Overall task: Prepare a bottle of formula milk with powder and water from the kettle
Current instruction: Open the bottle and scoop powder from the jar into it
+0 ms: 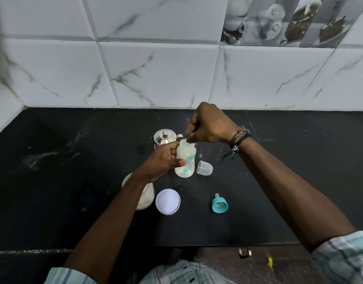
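Beside the kettle point(164, 136), left hand point(163, 160) grips the light, slippery bottle point(185, 158) mid-body; right hand point(209, 125) pinches something unclear over its mouth.

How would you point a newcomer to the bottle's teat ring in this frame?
Start at the black countertop below the marble-tiled wall. Nearer the person than the baby bottle and to the right of the round white lid lies the teat ring. It is the only teal piece, with a pale teat poking out of it.

Beyond the left fingers point(177, 149) stands the kettle point(164, 136); right of them lies the clear cap point(204, 167). Nearer the person: jar point(144, 196), lid point(167, 201), teat ring point(220, 204). Bare counter point(299, 160) extends rightward.
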